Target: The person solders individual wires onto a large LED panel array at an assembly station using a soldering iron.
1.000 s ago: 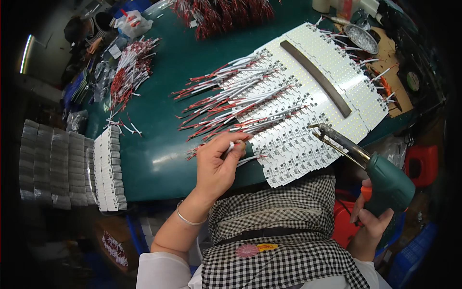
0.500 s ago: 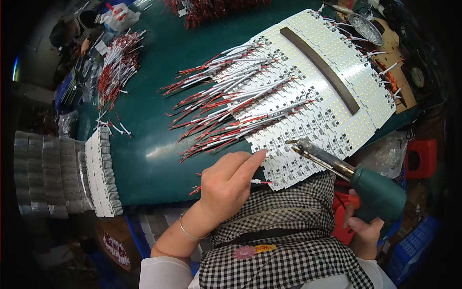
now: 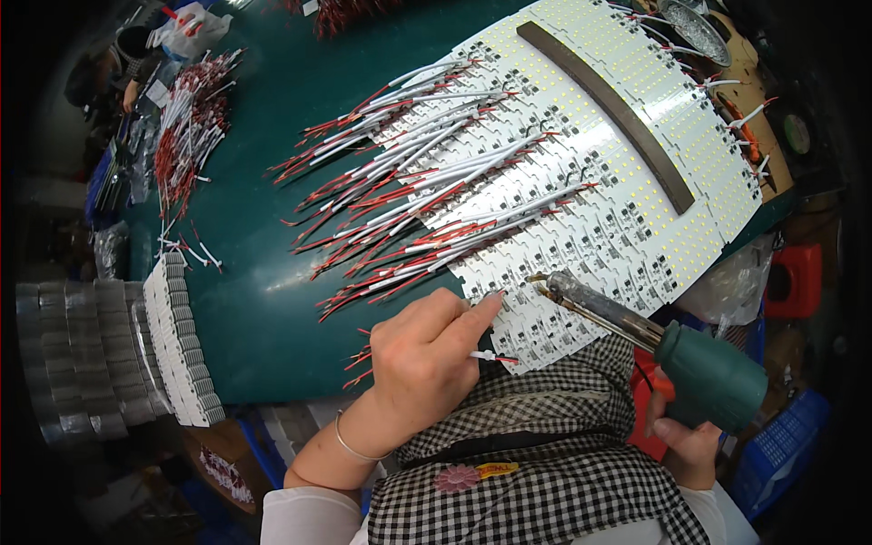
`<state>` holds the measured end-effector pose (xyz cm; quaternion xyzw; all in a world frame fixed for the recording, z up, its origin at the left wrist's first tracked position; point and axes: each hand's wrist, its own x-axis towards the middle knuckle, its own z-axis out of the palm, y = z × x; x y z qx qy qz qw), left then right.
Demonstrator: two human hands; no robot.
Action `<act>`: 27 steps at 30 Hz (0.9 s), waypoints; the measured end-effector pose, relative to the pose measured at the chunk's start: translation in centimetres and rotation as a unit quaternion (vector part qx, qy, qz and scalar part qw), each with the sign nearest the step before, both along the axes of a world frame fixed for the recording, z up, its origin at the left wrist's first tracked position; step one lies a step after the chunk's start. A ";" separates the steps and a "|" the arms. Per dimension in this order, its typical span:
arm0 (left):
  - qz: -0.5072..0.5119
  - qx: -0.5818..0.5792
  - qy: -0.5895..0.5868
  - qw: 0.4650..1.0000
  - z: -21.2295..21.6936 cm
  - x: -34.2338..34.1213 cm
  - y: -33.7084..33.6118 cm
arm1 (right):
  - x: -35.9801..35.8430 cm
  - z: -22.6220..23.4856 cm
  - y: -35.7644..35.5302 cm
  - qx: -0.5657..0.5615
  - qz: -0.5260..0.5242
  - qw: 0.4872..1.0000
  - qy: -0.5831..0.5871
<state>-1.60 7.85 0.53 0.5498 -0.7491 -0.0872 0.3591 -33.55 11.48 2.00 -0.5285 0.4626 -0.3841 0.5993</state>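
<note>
My left hand point(image 3: 420, 356) is closed around a few red-and-white wires point(image 3: 488, 356), whose ends stick out on both sides of the fist. Its fingertips rest at the near left edge of a sheet of white LED circuit boards point(image 3: 536, 313); whatever is pinched at the tips is too small to make out. In my right hand point(image 3: 686, 443) is a green soldering gun point(image 3: 713, 377). Its metal tip is over the boards, just right of my left fingertips; whether it touches them I cannot tell. Several rows of red-and-white wires point(image 3: 436, 241) trail leftward from the boards.
A dark curved bar point(image 3: 609, 113) lies across the boards. On the green table point(image 3: 263, 336) sit a pile of wires point(image 3: 193, 127) and a stack of white boards point(image 3: 186, 345). A metal dish point(image 3: 695, 32) is at the far right, a red stool point(image 3: 795, 282) beyond the edge.
The view has shifted slightly, so the table's contents appear a little displaced. Both hands keep their holds, and the soldering gun's tip sits slightly nearer my left fingertips.
</note>
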 end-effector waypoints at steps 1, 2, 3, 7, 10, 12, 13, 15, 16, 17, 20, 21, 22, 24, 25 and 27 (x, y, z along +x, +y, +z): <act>-0.005 -0.001 0.002 1.000 0.0 0.0 -0.1 | 0.3 0.1 0.1 0.002 -0.002 1.000 0.001; -0.010 -0.003 0.004 1.000 -0.1 0.1 -0.3 | 0.8 0.4 0.3 0.019 -0.031 0.999 0.003; -0.010 -0.001 0.004 1.000 -0.1 0.2 -0.3 | 1.0 0.5 0.5 0.036 -0.058 0.998 0.003; -0.020 0.015 -0.001 1.000 0.1 0.4 -0.4 | 0.4 -0.6 1.3 0.032 -0.069 0.997 0.014; -0.022 0.034 -0.014 0.999 0.1 0.4 -0.6 | 0.6 -0.1 0.9 0.025 -0.031 0.999 0.021; -0.023 0.040 -0.023 0.999 0.1 0.3 -0.7 | 1.8 0.8 0.8 0.084 -0.077 0.994 0.002; -0.022 0.036 -0.025 0.999 0.1 0.3 -0.6 | 1.5 0.7 0.6 0.085 -0.078 0.993 0.002; -0.021 0.033 -0.027 0.999 0.1 0.3 -0.6 | 0.8 0.4 0.2 0.066 0.016 0.997 0.046; -0.018 0.038 -0.024 0.999 0.1 0.4 -0.7 | 0.9 0.5 0.1 0.067 0.016 0.997 0.046; -0.016 0.043 -0.022 0.999 0.1 0.4 -0.7 | 1.1 0.7 0.0 0.081 0.022 0.995 0.054; -0.035 0.025 -0.023 0.999 -0.2 0.5 -0.8 | 2.3 1.5 -0.3 0.119 0.002 0.992 0.047; -0.035 0.025 -0.022 0.999 -0.2 0.4 -0.8 | 2.6 1.6 -0.4 0.141 -0.026 0.989 0.033; -0.036 0.027 -0.023 0.999 -0.2 0.4 -0.9 | 2.6 1.5 -0.4 0.142 -0.026 0.989 0.034; -0.037 0.029 -0.022 0.999 -0.1 0.4 -0.9 | 2.4 1.2 -0.3 0.124 0.001 0.991 0.056; -0.037 0.034 -0.025 0.998 0.0 0.4 -0.8 | 2.2 0.7 -0.5 0.124 0.000 0.991 0.057; -0.037 0.038 -0.028 0.998 0.1 0.3 -0.7 | 1.8 -0.2 -1.3 0.009 0.094 0.994 0.048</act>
